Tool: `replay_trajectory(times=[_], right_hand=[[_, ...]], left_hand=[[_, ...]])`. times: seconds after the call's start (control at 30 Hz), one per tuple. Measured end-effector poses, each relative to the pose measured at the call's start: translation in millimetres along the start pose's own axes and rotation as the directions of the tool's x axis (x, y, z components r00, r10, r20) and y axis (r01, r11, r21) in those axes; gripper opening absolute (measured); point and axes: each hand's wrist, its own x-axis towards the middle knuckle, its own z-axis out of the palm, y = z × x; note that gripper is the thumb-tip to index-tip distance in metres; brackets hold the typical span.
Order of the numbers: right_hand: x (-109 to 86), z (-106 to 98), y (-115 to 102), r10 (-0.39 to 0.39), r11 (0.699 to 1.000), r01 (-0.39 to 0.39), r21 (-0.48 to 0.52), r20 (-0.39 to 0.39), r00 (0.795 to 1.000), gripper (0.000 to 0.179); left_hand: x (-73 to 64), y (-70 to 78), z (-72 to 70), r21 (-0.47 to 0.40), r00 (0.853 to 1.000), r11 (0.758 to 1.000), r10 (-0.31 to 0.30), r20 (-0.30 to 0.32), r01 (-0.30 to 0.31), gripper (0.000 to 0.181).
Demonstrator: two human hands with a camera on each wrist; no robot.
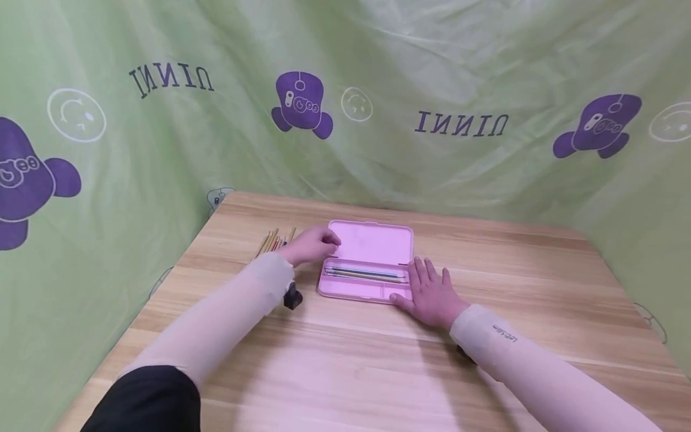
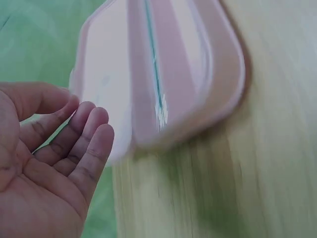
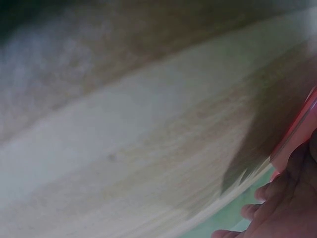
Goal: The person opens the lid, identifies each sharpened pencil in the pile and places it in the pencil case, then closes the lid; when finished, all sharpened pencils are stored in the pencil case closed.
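An opened pink pencil case (image 1: 353, 290) lies on the wooden table, its lid (image 1: 372, 241) folded back toward the curtain. Pencils (image 1: 367, 275) lie lengthwise in its rear compartment. My left hand (image 1: 312, 245) hovers by the left edge of the lid, fingers loosely bent. In the left wrist view, the left thumb (image 2: 47, 96) and index fingertip come together beside the lid, with nothing visible between them. My right hand (image 1: 432, 294) rests with spread fingers along the case's right end, thumb at the front right corner.
More pencils (image 1: 272, 241) lie in a loose bunch left of the case, partly hidden behind the left hand. A green printed curtain (image 1: 378, 162) hangs behind the table (image 1: 335, 360). A small black device (image 1: 293, 297) sits under the left wrist.
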Motion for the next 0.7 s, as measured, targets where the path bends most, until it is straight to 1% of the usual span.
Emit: replay_trajectory(times=[0.07, 0.13, 0.2, 0.27, 0.37, 0.43, 0.57, 0.63, 0.7], right_hand=[[-0.4, -1.7, -1.0, 0.0, 1.0, 0.0, 0.001, -0.002, 1.0, 0.095], [0.0, -1.7, -0.9, 0.002, 1.0, -0.002, -0.004, -0.001, 1.0, 0.094], [0.0, -1.4, -0.7, 0.003, 1.0, -0.003, -0.004, -0.001, 1.0, 0.095], [0.6, -0.4, 0.1, 0.005, 1.0, -0.005, -0.001, 0.003, 1.0, 0.095], [0.4, -0.6, -0.1, 0.006, 1.0, -0.007, 0.009, 0.007, 1.0, 0.095], [0.4, -0.8, -0.3, 0.006, 1.0, -0.006, 0.017, 0.005, 1.0, 0.096], [0.3, -0.5, 0.2, 0.006, 1.0, -0.006, 0.025, -0.003, 1.0, 0.096], [0.2, -0.4, 0.5, 0.006, 1.0, -0.006, 0.026, -0.005, 1.0, 0.096], [0.3, -0.2, 0.5, 0.007, 1.0, -0.006, 0.026, -0.006, 1.0, 0.096]], left_hand=[[-9.1, -7.5, -12.3, -0.096, 0.998, 0.995, -0.044, -0.045, 0.04, 0.031], [-17.6, -16.5, -24.1, -0.208, 0.992, 0.976, -0.085, -0.09, 0.064, 0.037], [-24.7, -27.1, -35.4, -0.326, 0.984, 0.943, -0.119, -0.135, 0.069, 0.041], [-31.2, -38.6, -45.1, -0.43, 0.972, 0.901, -0.146, -0.183, 0.055, 0.043], [-41.8, -54.4, -58.0, -0.538, 0.952, 0.842, -0.185, -0.244, 0.025, 0.045], [-50.3, -61.6, -65.6, -0.57, 0.939, 0.822, -0.209, -0.273, 0.017, 0.046], [-65.8, -73.9, -78.1, -0.609, 0.917, 0.793, -0.252, -0.31, 0.012, 0.049], [-72.0, -80.0, -81.9, -0.624, 0.904, 0.781, -0.274, -0.329, 0.01, 0.051], [-77.0, -87.0, -83.7, -0.646, 0.888, 0.764, -0.304, -0.345, 0.011, 0.052]])
